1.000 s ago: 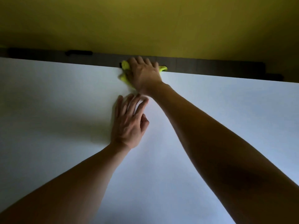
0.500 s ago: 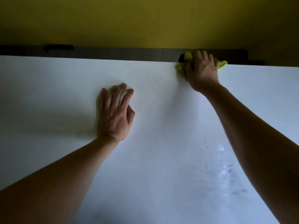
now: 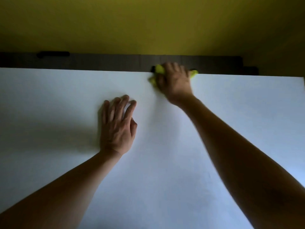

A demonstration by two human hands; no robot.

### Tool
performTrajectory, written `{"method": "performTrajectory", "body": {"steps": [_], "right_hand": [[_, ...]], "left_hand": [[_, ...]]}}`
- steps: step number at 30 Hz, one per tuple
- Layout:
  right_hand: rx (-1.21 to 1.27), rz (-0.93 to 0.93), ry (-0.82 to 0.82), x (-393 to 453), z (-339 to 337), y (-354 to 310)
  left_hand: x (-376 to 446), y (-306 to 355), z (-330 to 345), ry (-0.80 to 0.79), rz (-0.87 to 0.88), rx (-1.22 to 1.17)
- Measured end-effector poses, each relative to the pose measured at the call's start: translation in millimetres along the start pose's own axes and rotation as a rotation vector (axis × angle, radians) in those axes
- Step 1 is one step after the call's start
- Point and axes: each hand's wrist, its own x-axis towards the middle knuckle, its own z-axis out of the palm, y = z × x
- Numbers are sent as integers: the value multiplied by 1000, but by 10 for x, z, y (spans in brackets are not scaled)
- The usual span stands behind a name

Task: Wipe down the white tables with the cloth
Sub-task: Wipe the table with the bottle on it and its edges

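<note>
The right hand (image 3: 175,81) presses a yellow cloth (image 3: 158,70), bunched under its curled fingers, at the far edge of the white surface (image 3: 231,113). The left hand (image 3: 118,128) rests flat, fingers spread, nearer the person. No writing is readable.

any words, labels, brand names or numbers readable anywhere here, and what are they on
None: no text can be read in this view.
The white table is blank.
The yellow cloth under the right hand shows no tag or print.
The yellow wall and the dark strip behind the table bear no lettering.
The left hand lies flat on bare table.
</note>
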Motion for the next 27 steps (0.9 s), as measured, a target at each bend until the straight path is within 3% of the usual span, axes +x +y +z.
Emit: {"method": "performTrajectory", "body": {"steps": [5,10,15,18,24,27], "right_hand": [[-90,234,-1,-228,-553,1069],[-129,348,46,-155,-433,891],[-71,167,-79,-11,-131,-29],[-25,-11,-74,57,62,-414],[-24,-106,-49,48,-30,20],[-11,-59,-26,-38,-209,575]], "left_hand": [[10,17,10,-14,-15,-7],[9,20,10,-21,-16,-6],[-5,30,10,-33,3,18],[-17,61,14,-35,-8,45],[-33,409,58,-4,-86,11],[51,979,161,-17,47,-60]]}}
